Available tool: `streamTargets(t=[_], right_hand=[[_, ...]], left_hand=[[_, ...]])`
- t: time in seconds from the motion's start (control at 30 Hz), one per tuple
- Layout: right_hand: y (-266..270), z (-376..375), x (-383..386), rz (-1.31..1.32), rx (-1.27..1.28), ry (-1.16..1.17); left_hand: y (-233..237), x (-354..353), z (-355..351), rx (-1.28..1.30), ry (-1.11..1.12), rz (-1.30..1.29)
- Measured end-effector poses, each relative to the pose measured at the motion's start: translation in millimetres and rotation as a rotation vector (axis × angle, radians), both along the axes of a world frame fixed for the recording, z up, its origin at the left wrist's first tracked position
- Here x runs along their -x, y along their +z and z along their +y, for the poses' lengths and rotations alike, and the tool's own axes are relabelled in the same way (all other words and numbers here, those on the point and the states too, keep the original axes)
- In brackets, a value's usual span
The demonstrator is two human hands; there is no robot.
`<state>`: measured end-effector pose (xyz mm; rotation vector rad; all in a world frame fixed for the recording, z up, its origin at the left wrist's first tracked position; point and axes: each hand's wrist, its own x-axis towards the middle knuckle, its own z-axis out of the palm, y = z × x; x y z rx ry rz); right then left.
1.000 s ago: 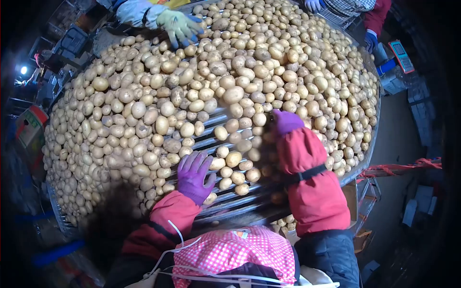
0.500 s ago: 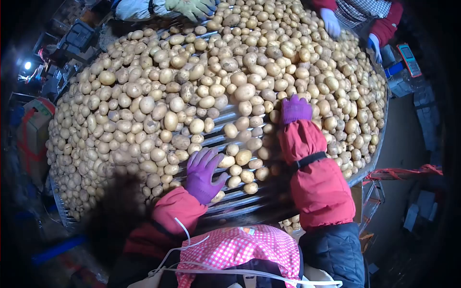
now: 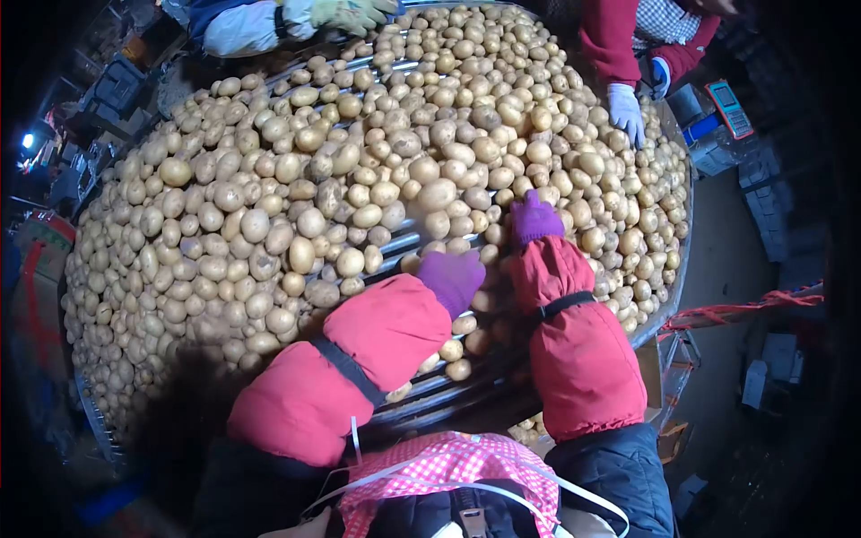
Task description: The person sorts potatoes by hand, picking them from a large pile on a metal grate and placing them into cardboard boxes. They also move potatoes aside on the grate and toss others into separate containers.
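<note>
Potatoes (image 3: 296, 193) lie heaped over a slatted metal rack (image 3: 421, 412). My left hand (image 3: 455, 276), in a purple glove, reaches over the potatoes at the middle of the rack; its fingers are blurred, and whether it grips anything does not show. To its right, my right hand (image 3: 536, 220), also gloved in purple, rests against the potatoes with one finger stretched forward. Its other fingers are partly hidden, and no potato shows in its grasp. Several loose potatoes (image 3: 457, 369) lie on the slats just below my left hand.
Across the heap, a co-worker's gloved hand (image 3: 345, 13) is at the top left. Another co-worker's white-gloved hand (image 3: 625, 112) touches potatoes at the upper right. A handheld device with a red edge (image 3: 730, 109) sits beyond the right rim. Red strapping (image 3: 744, 307) stretches off to the right.
My left hand has moved right and forward, towards my right hand, from its spread pose on the slats. The right co-worker's hand has come down onto the potatoes. The view has shifted slightly.
</note>
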<state>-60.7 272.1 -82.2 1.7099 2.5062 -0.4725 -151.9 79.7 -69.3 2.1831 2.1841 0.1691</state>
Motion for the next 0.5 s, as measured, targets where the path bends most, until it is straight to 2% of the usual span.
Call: streamTargets(t=[0.07,0.13,0.17,0.23,0.27,0.33,0.4,0.5], right_hand=[[-7,-3,-3,0.048,0.121,-0.054],[-20,8,-8,-0.033,0.106,0.046],[-31,18,-12,-0.132,0.039,0.179],[-17,19,3,-0.266,0.045,0.185],[-22,26,8,-0.295,0.049,0.102],[-117,70,10,-0.112,0.039,-0.131],[-101,75,6,-0.182,0.073,0.010],[-45,69,3,-0.278,0.124,0.226]], left_hand=[[3,3,-1,-0.085,-0.002,-0.019],[17,2,8,0.122,0.003,-0.042],[21,3,10,0.186,0.000,-0.039],[21,6,13,0.275,0.001,-0.029],[22,7,15,0.299,0.006,-0.026],[22,6,11,0.278,0.014,-0.043],[26,9,2,0.168,0.029,-0.070],[17,9,-5,0.093,0.099,-0.082]])
